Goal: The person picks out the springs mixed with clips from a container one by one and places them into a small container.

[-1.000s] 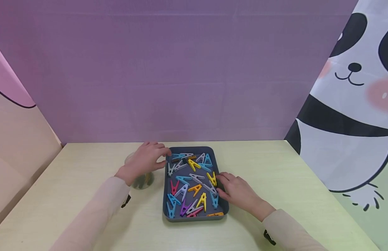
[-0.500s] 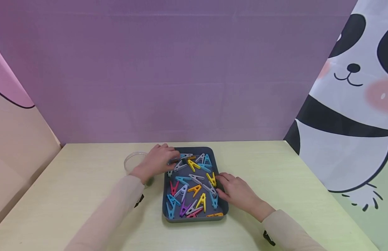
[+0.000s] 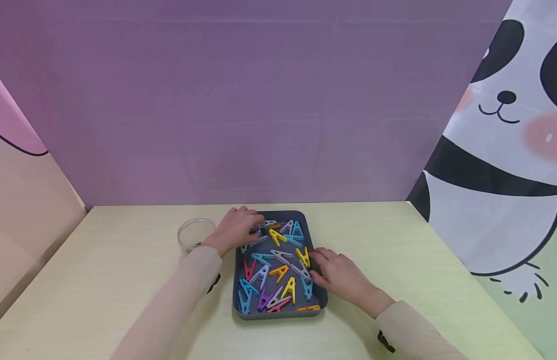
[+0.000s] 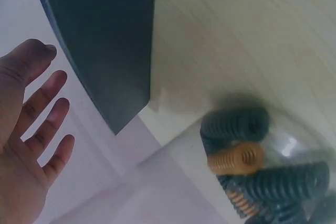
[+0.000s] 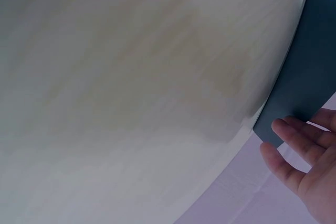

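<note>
A dark grey tray [image 3: 281, 316] holds several plastic clothespins, a yellow clothespin [image 3: 289, 289] among them, and an orange-brown spring [image 3: 274, 226] near its far end. My left hand [image 3: 235, 230] reaches over the tray's far left corner, fingertips close above a dark spring they partly cover. In the left wrist view that hand [image 4: 18, 177] has loosely spread fingers, nothing visible between them. On the tray's right side rests my right hand [image 3: 343, 275], its fingers relaxed at the rim. The right wrist view shows its fingertips [image 5: 281, 127] against the outer wall.
Left of the tray stands a clear round container [image 3: 183, 235], partly behind my left wrist. Dark green springs and an orange spring [image 4: 239, 158] lie inside it. A purple backdrop [image 3: 260, 125] rises behind the pale wooden table [image 3: 138, 250].
My left hand has moved right, from beside the clear container to over the tray's far left corner, uncovering the container's rim. The right hand and tray have hardly moved.
</note>
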A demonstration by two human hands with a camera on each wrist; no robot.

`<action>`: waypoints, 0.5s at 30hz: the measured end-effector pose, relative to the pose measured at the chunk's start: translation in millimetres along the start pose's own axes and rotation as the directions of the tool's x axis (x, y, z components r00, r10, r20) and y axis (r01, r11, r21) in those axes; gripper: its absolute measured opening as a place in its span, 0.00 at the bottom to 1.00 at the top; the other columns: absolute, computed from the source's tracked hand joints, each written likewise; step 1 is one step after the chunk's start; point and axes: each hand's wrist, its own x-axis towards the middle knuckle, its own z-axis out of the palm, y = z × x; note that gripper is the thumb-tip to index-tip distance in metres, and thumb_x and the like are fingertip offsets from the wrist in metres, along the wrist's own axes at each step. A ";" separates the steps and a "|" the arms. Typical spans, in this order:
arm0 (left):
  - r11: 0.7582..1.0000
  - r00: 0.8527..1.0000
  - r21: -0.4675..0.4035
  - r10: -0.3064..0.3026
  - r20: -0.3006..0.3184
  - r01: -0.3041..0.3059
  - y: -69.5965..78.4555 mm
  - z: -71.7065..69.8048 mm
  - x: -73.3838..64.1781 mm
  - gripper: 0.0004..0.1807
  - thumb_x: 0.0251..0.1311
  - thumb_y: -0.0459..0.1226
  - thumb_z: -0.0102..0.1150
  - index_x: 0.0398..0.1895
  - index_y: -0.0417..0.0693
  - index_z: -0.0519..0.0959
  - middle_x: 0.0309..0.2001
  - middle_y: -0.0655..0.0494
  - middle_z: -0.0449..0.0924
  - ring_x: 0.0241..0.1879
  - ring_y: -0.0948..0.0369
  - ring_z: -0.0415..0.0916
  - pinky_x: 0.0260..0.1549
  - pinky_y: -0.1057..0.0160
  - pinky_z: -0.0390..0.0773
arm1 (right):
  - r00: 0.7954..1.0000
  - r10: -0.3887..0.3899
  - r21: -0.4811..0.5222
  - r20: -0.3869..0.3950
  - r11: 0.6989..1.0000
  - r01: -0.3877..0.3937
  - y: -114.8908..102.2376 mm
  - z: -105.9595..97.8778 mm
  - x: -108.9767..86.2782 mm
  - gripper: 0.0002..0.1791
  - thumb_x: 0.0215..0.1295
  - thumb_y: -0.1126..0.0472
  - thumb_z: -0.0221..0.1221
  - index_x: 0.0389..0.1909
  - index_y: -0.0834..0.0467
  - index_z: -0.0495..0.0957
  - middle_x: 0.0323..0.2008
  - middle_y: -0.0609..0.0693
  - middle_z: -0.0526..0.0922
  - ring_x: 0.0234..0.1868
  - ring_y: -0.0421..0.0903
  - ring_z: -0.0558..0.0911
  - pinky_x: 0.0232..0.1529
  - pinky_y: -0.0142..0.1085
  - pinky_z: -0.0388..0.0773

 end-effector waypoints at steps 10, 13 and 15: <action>0.999 1.000 0.050 -0.022 -0.008 0.022 1.5 12.4 13.5 0.14 0.52 0.45 0.62 0.44 0.61 0.79 0.45 0.60 0.78 0.45 0.58 0.69 0.52 0.54 0.67 | 1.000 0.015 0.011 0.014 1.000 -0.015 -0.4 0.5 0.0 0.24 0.58 0.48 0.57 0.51 0.60 0.74 0.50 0.55 0.77 0.48 0.48 0.78 0.44 0.42 0.77; 0.998 1.000 0.058 -0.025 -0.013 0.026 1.1 15.3 16.4 0.13 0.53 0.45 0.61 0.44 0.61 0.79 0.45 0.60 0.79 0.45 0.58 0.69 0.52 0.54 0.67 | 1.000 0.014 0.006 0.012 1.000 -0.014 -0.3 0.4 0.0 0.25 0.58 0.48 0.57 0.51 0.60 0.74 0.50 0.55 0.77 0.48 0.49 0.78 0.44 0.42 0.78; 0.998 1.000 0.059 -0.026 -0.016 0.027 0.9 16.2 17.8 0.13 0.53 0.45 0.61 0.44 0.61 0.79 0.45 0.60 0.79 0.45 0.58 0.69 0.52 0.54 0.68 | 1.000 0.010 0.004 0.006 1.000 -0.010 -0.1 0.2 0.0 0.24 0.58 0.49 0.57 0.51 0.60 0.74 0.49 0.55 0.77 0.47 0.48 0.79 0.44 0.42 0.78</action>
